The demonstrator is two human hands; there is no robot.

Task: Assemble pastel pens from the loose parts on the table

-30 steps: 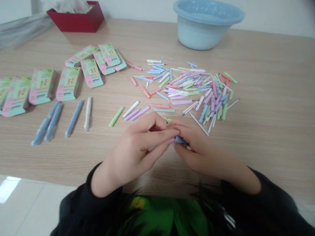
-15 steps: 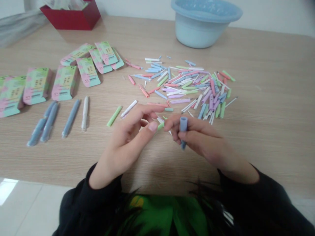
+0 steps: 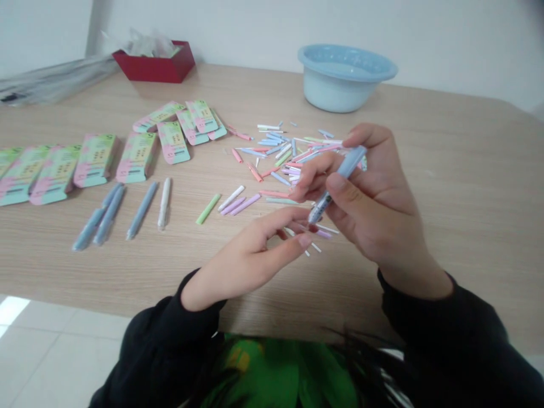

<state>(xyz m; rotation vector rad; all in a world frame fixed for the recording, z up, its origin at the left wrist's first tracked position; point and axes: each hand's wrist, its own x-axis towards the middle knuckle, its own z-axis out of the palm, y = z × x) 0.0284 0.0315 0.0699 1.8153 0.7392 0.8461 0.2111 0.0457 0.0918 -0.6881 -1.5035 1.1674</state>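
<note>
Blue pen (image 3: 350, 162), right of frame centre, pinched in right hand (image 3: 376, 212).
Smooth, tilted cylinder; half-open, empty left hand (image 3: 250, 255) beside its lower end.

Numeral 5 (image 3: 110, 137) on several pastel boxes (image 3: 96, 161)

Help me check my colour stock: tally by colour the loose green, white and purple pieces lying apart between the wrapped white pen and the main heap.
Green piece: 1
White piece: 1
Purple pieces: 2
Total: 4
</note>
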